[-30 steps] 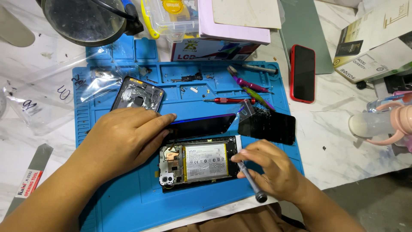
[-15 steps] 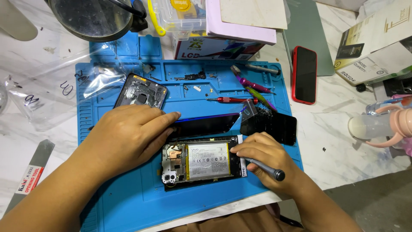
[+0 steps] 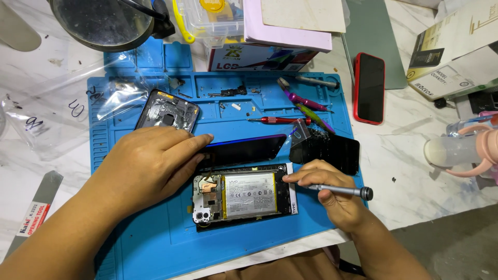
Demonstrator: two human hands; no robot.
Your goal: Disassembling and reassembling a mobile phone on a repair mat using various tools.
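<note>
An opened phone [image 3: 243, 195] lies on the blue work mat [image 3: 155, 243], with its battery and circuit board showing. My left hand [image 3: 155, 163] rests flat across its left upper edge and on the dark phone panel [image 3: 244, 149] behind it. My right hand [image 3: 332, 194] grips a grey metal screwdriver [image 3: 342, 191], which lies nearly level, its tip at the phone's right edge.
A phone back cover [image 3: 167, 111], a cracked black screen [image 3: 326, 150], a red screwdriver [image 3: 277, 120] and pink and green tools [image 3: 306, 102] lie on the mat. A red phone [image 3: 369, 87], boxes [image 3: 456, 52], a magnifier lamp [image 3: 104, 21], plastic bags [image 3: 46, 114] and a pink spray bottle [image 3: 461, 150] surround it.
My right hand has moved up along the phone's right edge and turned the screwdriver from pointing down to nearly level. The left hand has stayed in place.
</note>
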